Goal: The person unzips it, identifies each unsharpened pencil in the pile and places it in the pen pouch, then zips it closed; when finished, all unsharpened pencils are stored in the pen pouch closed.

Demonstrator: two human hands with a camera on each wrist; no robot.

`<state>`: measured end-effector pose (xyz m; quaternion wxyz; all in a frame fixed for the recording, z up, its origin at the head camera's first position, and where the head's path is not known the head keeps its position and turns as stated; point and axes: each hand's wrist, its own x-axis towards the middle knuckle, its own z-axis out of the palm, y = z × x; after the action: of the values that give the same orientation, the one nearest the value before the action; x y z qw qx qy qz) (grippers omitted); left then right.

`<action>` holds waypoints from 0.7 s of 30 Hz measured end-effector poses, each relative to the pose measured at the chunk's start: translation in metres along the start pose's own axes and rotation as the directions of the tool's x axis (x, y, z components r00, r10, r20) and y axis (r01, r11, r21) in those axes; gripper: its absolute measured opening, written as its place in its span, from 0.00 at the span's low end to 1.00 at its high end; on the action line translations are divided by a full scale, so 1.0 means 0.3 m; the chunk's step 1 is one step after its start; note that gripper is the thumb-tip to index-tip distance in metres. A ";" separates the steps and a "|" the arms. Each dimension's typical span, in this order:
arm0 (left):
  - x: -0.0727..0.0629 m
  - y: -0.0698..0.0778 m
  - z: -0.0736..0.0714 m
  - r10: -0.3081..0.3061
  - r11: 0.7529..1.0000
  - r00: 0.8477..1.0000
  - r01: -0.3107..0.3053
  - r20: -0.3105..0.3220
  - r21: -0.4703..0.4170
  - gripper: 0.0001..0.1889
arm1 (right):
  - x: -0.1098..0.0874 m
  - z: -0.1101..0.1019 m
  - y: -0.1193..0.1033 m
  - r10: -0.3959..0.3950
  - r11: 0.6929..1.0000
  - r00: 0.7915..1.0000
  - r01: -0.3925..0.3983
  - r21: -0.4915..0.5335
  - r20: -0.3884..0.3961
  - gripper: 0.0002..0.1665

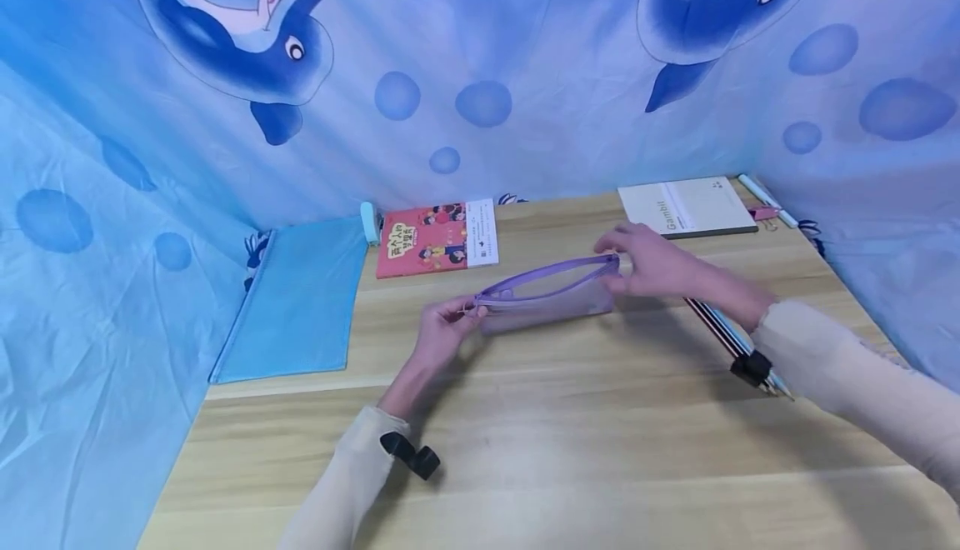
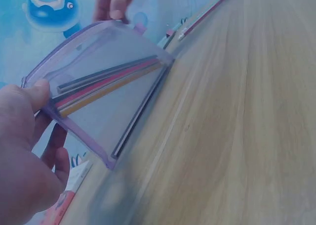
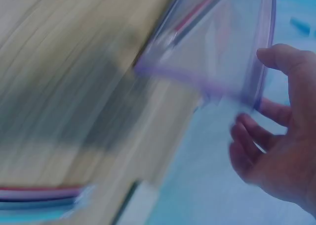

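A translucent purple zippered pencil case (image 1: 551, 300) is held above the table with its zipper mouth spread apart. Several pencils (image 2: 108, 86) show through its side in the left wrist view, among them dark, red and yellow ones. My left hand (image 1: 444, 332) pinches the left end of the case by the zipper, thumb on the near side. At the opposite end, my right hand (image 1: 651, 262) holds the corner between thumb and index finger, the other fingers loosely bent in the right wrist view (image 3: 279, 136). Below the right forearm lies a group of pencils (image 1: 720, 325), partly hidden by the sleeve.
A light blue folder or mat (image 1: 300, 300) lies at the left. Behind it are a light blue object (image 1: 370, 223) and a red book (image 1: 423, 242). A white notebook (image 1: 686, 207) sits back right, beside a light blue pen (image 1: 767, 198) and a pink item (image 1: 763, 213).
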<state>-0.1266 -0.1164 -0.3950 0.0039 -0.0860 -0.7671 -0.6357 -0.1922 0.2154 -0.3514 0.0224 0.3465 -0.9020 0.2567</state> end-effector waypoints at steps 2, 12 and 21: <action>0.006 -0.008 0.010 0.026 0.999 0.999 -0.026 -0.020 -0.022 0.09 | 0.024 0.028 -0.064 -0.075 0.994 0.996 0.071 -0.081 -0.038 0.27; 0.044 -0.135 0.029 0.117 0.987 0.991 -0.123 -0.060 -0.101 0.11 | 0.231 0.202 -0.371 -0.212 0.947 0.973 0.227 -0.228 0.089 0.29; 0.035 -0.150 0.028 0.176 0.982 0.982 -0.180 -0.071 -0.054 0.09 | 0.290 0.230 -0.378 -0.202 0.969 0.970 0.219 -0.119 0.138 0.16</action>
<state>-0.1422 -0.1148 -0.4393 0.0835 -0.1335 -0.7363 -0.6581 -0.1766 0.0576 -0.3415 0.0161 0.4534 -0.8748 0.1699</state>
